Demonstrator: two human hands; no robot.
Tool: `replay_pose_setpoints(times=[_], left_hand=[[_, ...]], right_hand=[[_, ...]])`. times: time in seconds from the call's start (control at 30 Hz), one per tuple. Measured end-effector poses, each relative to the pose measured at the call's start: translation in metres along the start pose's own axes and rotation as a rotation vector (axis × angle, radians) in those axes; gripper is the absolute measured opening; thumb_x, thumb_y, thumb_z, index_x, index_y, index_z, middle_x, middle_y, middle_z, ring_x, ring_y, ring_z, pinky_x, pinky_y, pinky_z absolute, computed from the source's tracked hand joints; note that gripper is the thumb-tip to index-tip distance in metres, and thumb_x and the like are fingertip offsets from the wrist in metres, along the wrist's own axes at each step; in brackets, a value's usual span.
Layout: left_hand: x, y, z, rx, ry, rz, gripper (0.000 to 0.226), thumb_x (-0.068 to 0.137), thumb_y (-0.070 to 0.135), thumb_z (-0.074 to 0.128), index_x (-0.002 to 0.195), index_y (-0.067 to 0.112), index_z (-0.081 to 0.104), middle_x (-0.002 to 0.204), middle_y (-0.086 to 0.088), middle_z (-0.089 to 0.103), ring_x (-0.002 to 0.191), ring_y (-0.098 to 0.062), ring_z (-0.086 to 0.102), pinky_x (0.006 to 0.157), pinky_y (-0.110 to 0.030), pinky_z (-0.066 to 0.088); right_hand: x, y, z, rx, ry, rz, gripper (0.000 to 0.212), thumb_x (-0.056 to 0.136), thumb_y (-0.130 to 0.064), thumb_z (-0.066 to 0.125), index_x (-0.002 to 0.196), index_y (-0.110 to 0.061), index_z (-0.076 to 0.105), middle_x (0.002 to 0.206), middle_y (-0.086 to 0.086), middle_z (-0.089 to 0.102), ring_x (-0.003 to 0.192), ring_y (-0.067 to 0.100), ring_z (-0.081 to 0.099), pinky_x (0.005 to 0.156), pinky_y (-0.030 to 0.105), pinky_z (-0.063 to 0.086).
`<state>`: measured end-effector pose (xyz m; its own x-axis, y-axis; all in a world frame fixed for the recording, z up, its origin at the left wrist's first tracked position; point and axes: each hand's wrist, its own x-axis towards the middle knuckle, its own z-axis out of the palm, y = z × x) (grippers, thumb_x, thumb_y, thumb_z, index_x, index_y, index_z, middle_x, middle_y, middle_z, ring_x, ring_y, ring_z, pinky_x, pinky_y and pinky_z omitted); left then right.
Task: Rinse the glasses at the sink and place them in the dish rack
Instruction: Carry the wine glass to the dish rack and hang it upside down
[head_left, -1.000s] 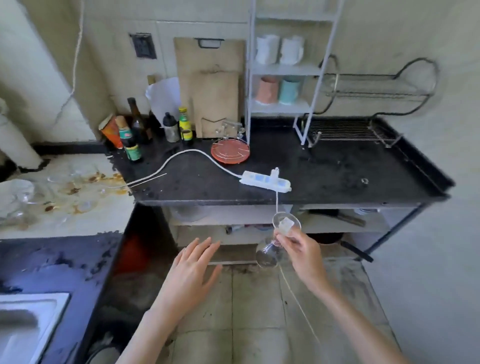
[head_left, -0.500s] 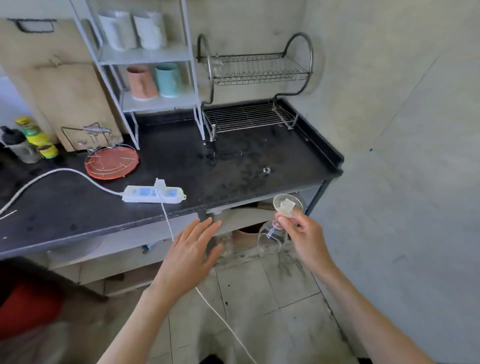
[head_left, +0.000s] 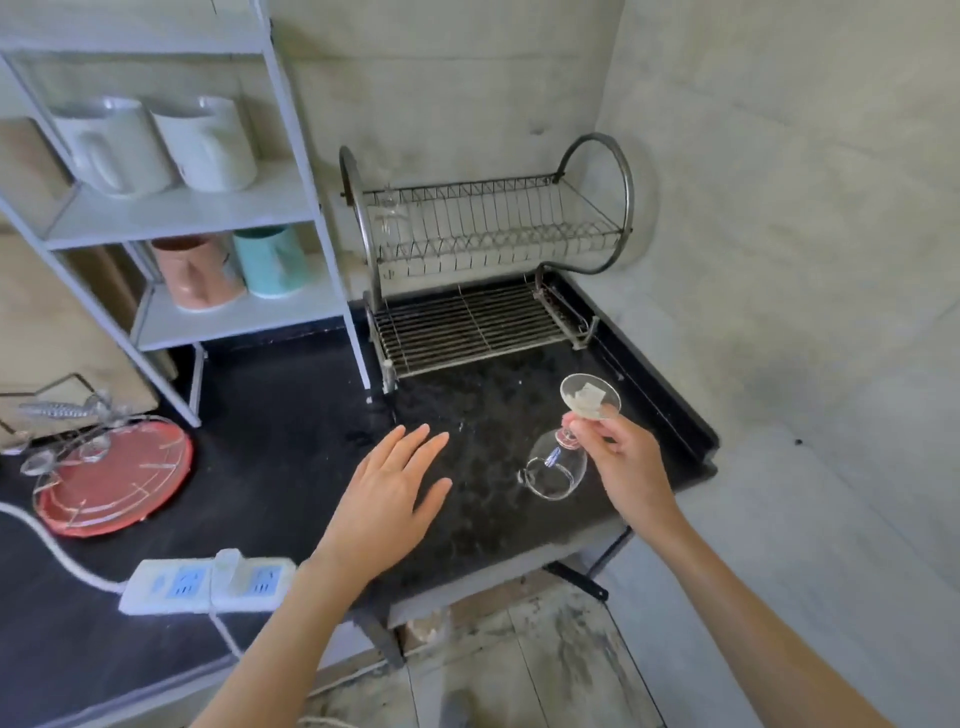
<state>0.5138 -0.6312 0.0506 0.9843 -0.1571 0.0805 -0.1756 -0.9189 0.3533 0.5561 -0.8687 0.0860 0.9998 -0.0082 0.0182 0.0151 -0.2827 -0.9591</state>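
The right hand (head_left: 626, 467) pinches the stem of a clear stemmed wine glass (head_left: 558, 462) — held upside down, bowl hanging low, round foot up — above the black speckled countertop (head_left: 291, 415), in front of the two-tier metal wire dish rack (head_left: 483, 291). The left hand (head_left: 387, 499) hovers flat over the counter, fingers spread and holding nothing, beside a white power strip (head_left: 208, 579).

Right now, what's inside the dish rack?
The dish rack looks nearly bare: one clear glass at the upper tier's left end, lower tier empty. The right hand holds a wine glass upside down, outside it.
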Motion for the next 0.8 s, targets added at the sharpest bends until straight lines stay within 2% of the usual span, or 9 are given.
replay_pose_setpoints(times=[0.1, 0.2, 0.3, 0.43, 0.57, 0.7, 0.8], left_hand=[[0.056, -0.008, -0.014, 0.030, 0.067, 0.008, 0.062, 0.090, 0.056, 0.022, 0.143, 0.025, 0.031, 0.151, -0.001, 0.029, 0.142, -0.022, 0.017, 0.113, -0.037, 0.019], [0.103, -0.012, -0.026, 0.065, 0.141, 0.011, 0.052, 0.095, 0.042, 0.039, 0.142, 0.021, 0.035, 0.151, -0.006, 0.028, 0.142, -0.026, 0.017, 0.111, -0.035, 0.012], [0.147, -0.018, -0.038, 0.106, 0.219, -0.017, 0.053, 0.094, 0.030, 0.050, 0.143, 0.020, 0.033, 0.152, -0.008, 0.024, 0.142, -0.029, 0.015, 0.113, -0.041, 0.012], [0.192, -0.028, -0.046, 0.204, 0.260, -0.085, 0.057, 0.095, 0.031, 0.046, 0.146, 0.022, 0.024, 0.155, -0.007, 0.017, 0.143, -0.027, 0.006, 0.113, -0.040, 0.002], [0.217, -0.034, -0.048, 0.301, 0.304, -0.189, 0.057, 0.088, 0.026, 0.057, 0.141, 0.015, 0.036, 0.149, -0.016, 0.029, 0.139, -0.036, 0.020, 0.111, -0.047, 0.012], [0.226, -0.040, -0.046, 0.362, 0.320, -0.264, 0.061, 0.083, 0.026, 0.065, 0.138, 0.015, 0.042, 0.147, -0.020, 0.032, 0.137, -0.038, 0.020, 0.107, -0.055, 0.022], [0.226, -0.042, -0.044, 0.376, 0.315, -0.306, 0.061, 0.080, 0.023, 0.069, 0.135, 0.013, 0.045, 0.146, -0.021, 0.033, 0.136, -0.039, 0.024, 0.104, -0.057, 0.025]], right_hand=[[0.059, -0.017, -0.002, -0.014, 0.001, -0.054, 0.015, 0.092, -0.013, 0.056, 0.101, -0.011, 0.067, 0.086, -0.010, 0.069, 0.080, -0.003, 0.066, 0.074, 0.010, 0.046], [0.117, -0.039, -0.002, -0.023, -0.004, -0.130, 0.016, 0.092, -0.014, 0.055, 0.101, -0.010, 0.068, 0.087, -0.010, 0.067, 0.082, -0.001, 0.065, 0.076, 0.014, 0.048], [0.180, -0.066, 0.003, -0.019, -0.026, -0.213, 0.013, 0.093, -0.018, 0.054, 0.098, -0.018, 0.066, 0.097, -0.007, 0.068, 0.098, 0.011, 0.065, 0.087, 0.027, 0.050], [0.260, -0.098, 0.024, -0.026, -0.079, -0.333, 0.018, 0.094, -0.022, 0.053, 0.105, -0.014, 0.064, 0.099, -0.009, 0.065, 0.091, 0.003, 0.063, 0.085, 0.022, 0.052], [0.328, -0.110, 0.059, -0.062, -0.192, -0.384, 0.024, 0.094, -0.018, 0.053, 0.110, -0.004, 0.063, 0.101, 0.001, 0.066, 0.074, -0.010, 0.060, 0.075, 0.012, 0.050], [0.373, -0.110, 0.098, -0.117, -0.292, -0.399, 0.024, 0.094, -0.018, 0.054, 0.110, -0.004, 0.064, 0.105, 0.004, 0.067, 0.091, 0.011, 0.064, 0.087, 0.022, 0.050], [0.394, -0.105, 0.125, -0.177, -0.360, -0.402, 0.023, 0.094, -0.018, 0.054, 0.110, -0.005, 0.065, 0.104, 0.002, 0.067, 0.089, 0.010, 0.063, 0.085, 0.021, 0.049]])
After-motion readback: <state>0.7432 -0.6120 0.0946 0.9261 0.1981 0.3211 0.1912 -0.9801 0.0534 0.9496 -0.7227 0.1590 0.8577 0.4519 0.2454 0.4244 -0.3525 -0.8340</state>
